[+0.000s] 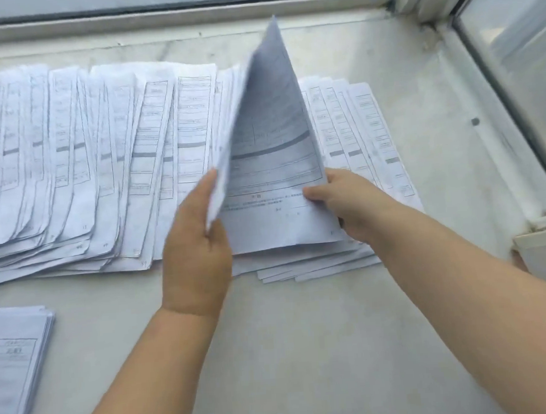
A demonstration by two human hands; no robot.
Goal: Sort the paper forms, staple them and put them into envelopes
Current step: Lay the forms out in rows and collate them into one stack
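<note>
Both hands grasping lifted forms (270,136), my left hand (193,244) pinching left edge, my right hand (345,201) pinching lower right, fanned forms (84,161) frame left, small stack (14,364) lower left.

Forms (107,160) thin matt printed paper, edges curled; sill (306,333) pale smooth stone-like, matt; window frame (467,47) white, scuffed.

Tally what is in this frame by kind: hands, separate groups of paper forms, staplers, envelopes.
Hands: 2, left hand and right hand
Groups of forms: 3, fanned row, lifted sheets, separate stack
Staplers: 0
Envelopes: 0
Total: 5
</note>
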